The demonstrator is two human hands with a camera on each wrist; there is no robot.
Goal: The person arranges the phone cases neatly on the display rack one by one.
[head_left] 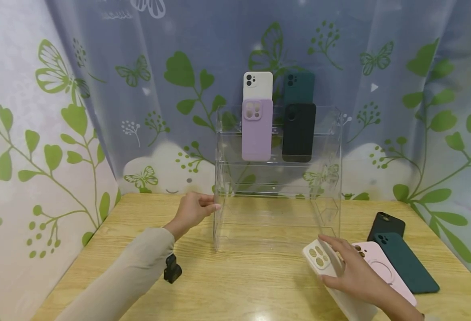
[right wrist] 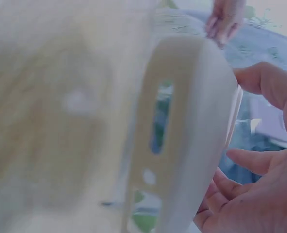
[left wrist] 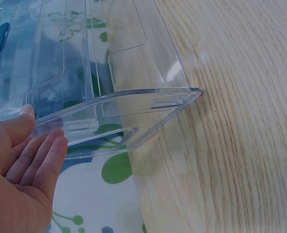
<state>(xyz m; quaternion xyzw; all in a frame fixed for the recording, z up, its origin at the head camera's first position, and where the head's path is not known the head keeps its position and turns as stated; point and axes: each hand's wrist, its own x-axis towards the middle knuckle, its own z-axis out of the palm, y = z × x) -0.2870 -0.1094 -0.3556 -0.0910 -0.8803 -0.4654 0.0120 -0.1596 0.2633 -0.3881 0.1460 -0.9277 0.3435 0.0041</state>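
Note:
On the table stands a clear tiered display stand (head_left: 273, 203). My left hand (head_left: 195, 209) pinches its left side edge, the thumb in front and the other fingers along the outer side; in the left wrist view, the hand (left wrist: 26, 170) is at the clear side panel (left wrist: 119, 102). My right hand (head_left: 352, 272) grips a white phone case (head_left: 328, 272) by its long edges, tilted low in front of the stand's right corner. The right wrist view shows the case's end (right wrist: 182, 111) with its cut-outs between thumb and fingers.
On the stand's upper tiers lean a white case (head_left: 263, 89), a purple case (head_left: 256, 140), a dark green case (head_left: 303, 89) and a black case (head_left: 299, 133). Right of my right hand lie overlapping pink (head_left: 396, 278), dark green (head_left: 410, 265) and black (head_left: 396, 225) cases.

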